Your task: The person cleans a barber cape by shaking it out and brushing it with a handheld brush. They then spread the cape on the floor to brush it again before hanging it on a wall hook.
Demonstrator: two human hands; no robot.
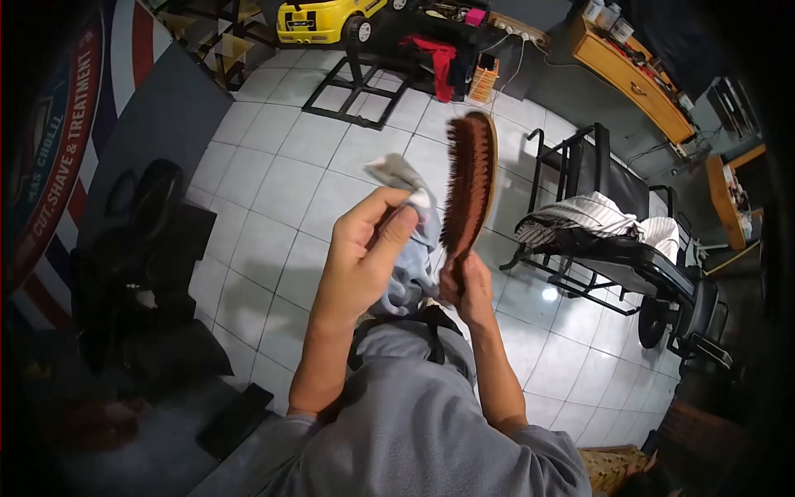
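Observation:
My right hand (469,290) is wrapped round the handle of a large brush (474,178). It has a light wooden back and dark reddish-brown bristles, stands nearly upright, and its bristles face left. In my left hand (364,248), a grey-white patterned cloth (421,240) is pinched between thumb and fingers. One end of the cloth sticks up above the fingers, and the rest hangs down toward my lap. The cloth is just left of the bristles, and its lower part reaches close to the brush handle.
A black barber chair (621,182) with a striped cloth (584,217) over it stands at right. Wooden drawers (633,79) are behind it. A yellow toy car (319,23) and a black metal frame (352,95) are at the back. A barber sign (62,141) is at left above the tiled floor (273,174).

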